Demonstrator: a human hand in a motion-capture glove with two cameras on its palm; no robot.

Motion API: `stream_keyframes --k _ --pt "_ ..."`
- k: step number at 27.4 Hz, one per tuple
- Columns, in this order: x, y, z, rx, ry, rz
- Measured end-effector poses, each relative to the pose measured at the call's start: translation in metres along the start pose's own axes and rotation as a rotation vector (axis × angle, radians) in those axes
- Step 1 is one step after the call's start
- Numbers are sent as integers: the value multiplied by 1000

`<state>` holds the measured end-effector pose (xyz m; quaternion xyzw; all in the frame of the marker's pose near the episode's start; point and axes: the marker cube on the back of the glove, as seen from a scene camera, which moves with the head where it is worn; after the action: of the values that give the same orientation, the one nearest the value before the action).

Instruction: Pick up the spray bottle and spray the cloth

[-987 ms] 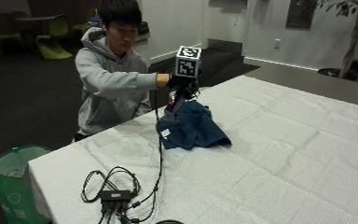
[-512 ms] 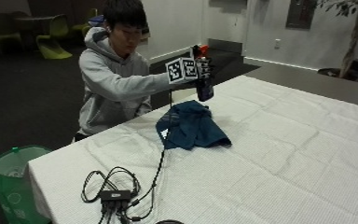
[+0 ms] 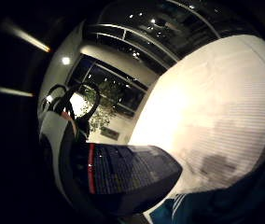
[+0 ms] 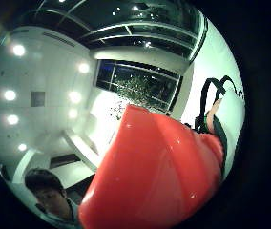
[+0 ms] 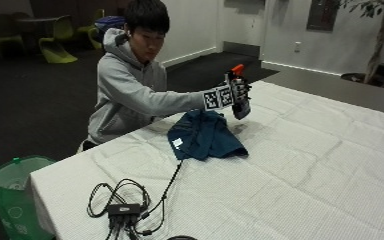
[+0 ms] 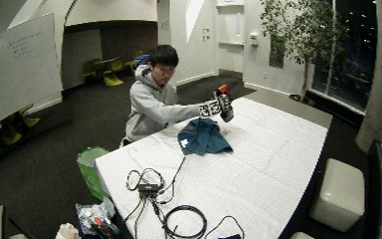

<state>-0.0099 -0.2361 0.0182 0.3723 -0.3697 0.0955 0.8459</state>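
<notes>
In the outside view my gloved right hand grips the spray bottle in the air, just past the far edge of the blue cloth. The bottle has a dark body and an orange-red spray head on top. The cloth lies crumpled on the white table. In the wide view the hand holds the bottle above the cloth. The thumb side palm view is mostly filled by the red spray head. In the little finger side view the dark labelled body hangs over the cloth.
A tangle of black cables with a small hub lies near the table's front left corner. A green bin stands on the floor beside that corner. The person sits at the table's left side.
My hand has lifted the spray bottle from beside the cloth's far edge and now holds it in the air, a little further over the table.
</notes>
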Motion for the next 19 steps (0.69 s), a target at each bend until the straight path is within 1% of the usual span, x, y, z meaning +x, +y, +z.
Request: stream_keyframes --k 5,10,19 --pt "30 -2 17 -19 66 19" --pt "40 -1 25 -55 94 31" --pt "34 2 21 -259 145 21"
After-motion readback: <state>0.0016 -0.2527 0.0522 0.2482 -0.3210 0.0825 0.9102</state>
